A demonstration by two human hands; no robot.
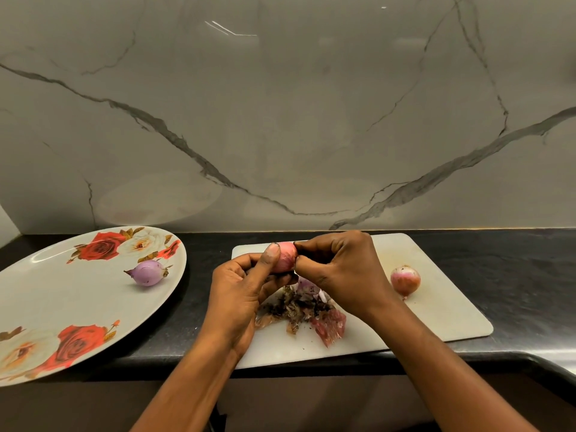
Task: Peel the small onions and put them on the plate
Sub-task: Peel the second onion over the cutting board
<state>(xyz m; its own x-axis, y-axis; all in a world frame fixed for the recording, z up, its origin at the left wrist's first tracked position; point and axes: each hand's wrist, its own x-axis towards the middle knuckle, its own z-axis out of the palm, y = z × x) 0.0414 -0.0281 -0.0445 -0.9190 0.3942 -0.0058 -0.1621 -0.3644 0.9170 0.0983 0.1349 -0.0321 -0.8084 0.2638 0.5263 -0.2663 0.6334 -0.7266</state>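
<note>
My left hand [241,289] grips a small pink onion [286,256] above the white cutting board [436,316], thumb pressed on its left side. My right hand [341,269] pinches the skin at the onion's right side with curled fingers. A second small onion [405,280], still in its skin, lies on the board to the right. One peeled purple onion [149,272] rests on the large rose-patterned plate [62,294] at the left. A pile of dry peels [304,311] lies on the board under my hands.
The plate and board sit on a black countertop [514,269] whose front edge curves at the lower right. A marble-patterned wall [280,120] stands right behind. A purple onion piece [307,285] shows beneath my right hand.
</note>
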